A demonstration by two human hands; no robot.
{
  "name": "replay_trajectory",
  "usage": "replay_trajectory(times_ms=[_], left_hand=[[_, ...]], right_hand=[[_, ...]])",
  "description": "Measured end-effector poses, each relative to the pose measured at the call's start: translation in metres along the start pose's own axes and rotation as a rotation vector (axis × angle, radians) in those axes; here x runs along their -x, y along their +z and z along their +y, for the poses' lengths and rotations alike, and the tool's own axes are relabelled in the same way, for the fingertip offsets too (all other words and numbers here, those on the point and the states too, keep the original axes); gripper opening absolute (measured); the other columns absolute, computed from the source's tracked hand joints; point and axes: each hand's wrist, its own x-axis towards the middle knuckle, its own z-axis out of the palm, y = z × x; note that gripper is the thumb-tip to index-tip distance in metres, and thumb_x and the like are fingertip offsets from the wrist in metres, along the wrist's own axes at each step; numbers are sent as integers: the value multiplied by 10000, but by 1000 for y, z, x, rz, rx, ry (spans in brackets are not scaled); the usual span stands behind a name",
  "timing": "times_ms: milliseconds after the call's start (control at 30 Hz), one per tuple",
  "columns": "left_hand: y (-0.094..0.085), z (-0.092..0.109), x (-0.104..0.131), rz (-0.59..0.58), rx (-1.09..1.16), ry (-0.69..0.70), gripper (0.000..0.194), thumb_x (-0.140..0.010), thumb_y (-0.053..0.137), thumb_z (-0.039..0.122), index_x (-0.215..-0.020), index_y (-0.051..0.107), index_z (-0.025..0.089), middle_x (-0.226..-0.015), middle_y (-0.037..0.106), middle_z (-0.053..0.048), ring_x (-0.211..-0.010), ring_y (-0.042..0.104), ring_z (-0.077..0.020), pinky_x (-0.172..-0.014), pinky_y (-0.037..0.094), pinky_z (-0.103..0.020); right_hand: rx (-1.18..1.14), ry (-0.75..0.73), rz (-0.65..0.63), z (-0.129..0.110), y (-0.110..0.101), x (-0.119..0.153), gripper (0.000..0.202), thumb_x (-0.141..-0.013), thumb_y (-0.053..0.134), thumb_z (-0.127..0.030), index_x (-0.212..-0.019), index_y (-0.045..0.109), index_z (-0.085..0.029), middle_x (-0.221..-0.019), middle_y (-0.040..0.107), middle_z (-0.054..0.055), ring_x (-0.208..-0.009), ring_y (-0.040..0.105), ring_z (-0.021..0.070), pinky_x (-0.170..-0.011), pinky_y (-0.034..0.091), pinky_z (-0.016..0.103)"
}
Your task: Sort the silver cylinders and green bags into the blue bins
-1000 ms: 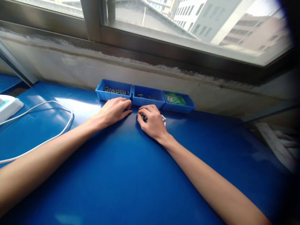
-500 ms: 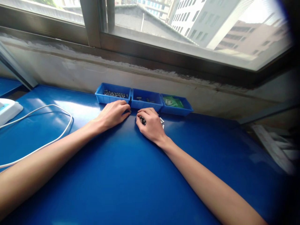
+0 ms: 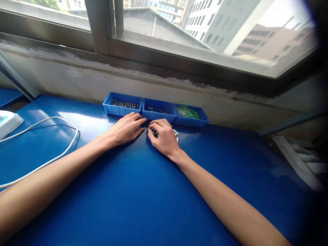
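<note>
My left hand (image 3: pixel 128 128) rests low over the table in front of the left bin, thumb and fingers apart, with nothing visible between them. Just right of it, my right hand (image 3: pixel 164 136) is curled over a bunch of small dark metal parts (image 3: pixel 155 133). Its fingers hide most of them, so their exact kind is unclear. Behind that hand, a few small pale flat pieces (image 3: pixel 175 133) lie on the blue tabletop (image 3: pixel 143 191).
Three blue bins stand along the wall: the left bin (image 3: pixel 116 110) holds many small metal parts, the middle bin (image 3: pixel 156 115) a few grey pieces, the right bin (image 3: pixel 192 122) a green packet (image 3: pixel 188 112). A white cable (image 3: pixel 75 135) loops at left beside a white device (image 3: pixel 9 123).
My left hand has opened from a pinch, its fingers now stretched out a little further right. The right hand stays curled over the parts. The view has shifted slightly.
</note>
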Motion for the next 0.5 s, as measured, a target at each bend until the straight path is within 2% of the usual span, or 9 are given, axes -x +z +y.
replay_trajectory(times_ms=[100,267,500], left_hand=[[1,1,0,-16,-11,-10,429,-1041,468,337,-1386,624,135,-1250,637,-157,-1140,605,-311,-1009,534,-453],[0,-1,1,12,71,-11,316,-1022,510,339,-1221,689,171,-1195,623,-125,-1143,600,-294,-962,541,-412],[5,-7,-1,21,131,0,214,-1005,539,333,-1023,678,171,-1048,650,-99,-1048,610,-286,-887,521,-387]], right_hand=[[1,3,1,0,1,0,122,-928,611,-169,-916,730,-194,-1085,755,90,-1082,635,270,-969,515,430],[3,-3,3,1,2,1,122,-931,610,-174,-923,730,-193,-1095,754,85,-1088,628,269,-978,508,426],[-3,6,-7,0,1,1,131,-936,603,-178,-924,731,-201,-1098,754,83,-1092,625,269,-981,501,428]])
